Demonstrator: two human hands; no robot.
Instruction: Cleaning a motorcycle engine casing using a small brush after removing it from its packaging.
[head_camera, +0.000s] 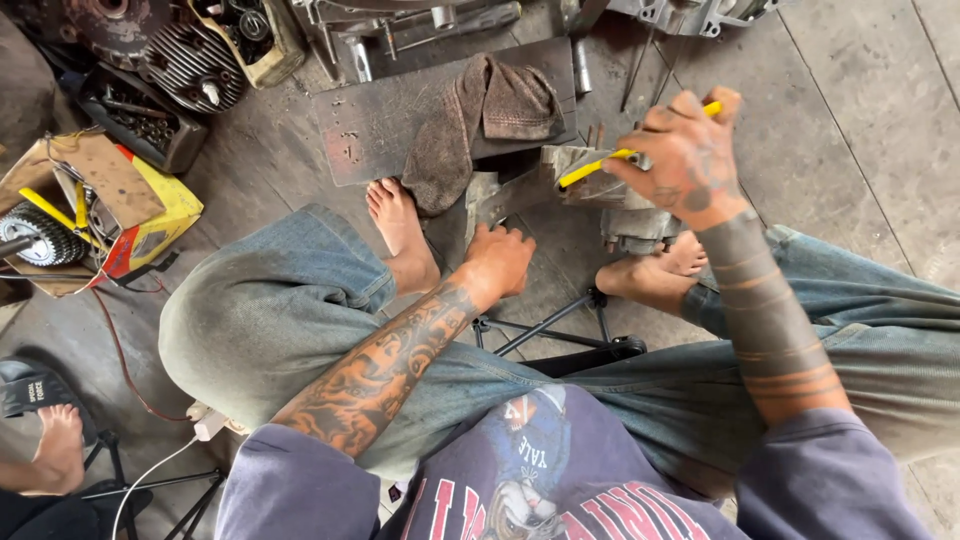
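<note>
I sit on a low stool with my bare feet on a concrete floor. My right hand (685, 155) is closed on a yellow-handled tool (600, 165), whose tip points down at a grey metal engine part (600, 195) between my feet. My left hand (500, 260) reaches down in front of my left knee and rests against the near edge of that metal part; its fingers are curled and what they grip is hidden. A dirty brown rag (480, 125) lies draped over a flat steel plate (370, 130) just beyond my feet.
A finned engine cylinder (195, 65) and a tray of small parts (140, 120) sit at the top left. A yellow cardboard box (140, 215) with tools and a gear (40, 240) stands at the left. Another person's bare foot (60, 445) is at the bottom left.
</note>
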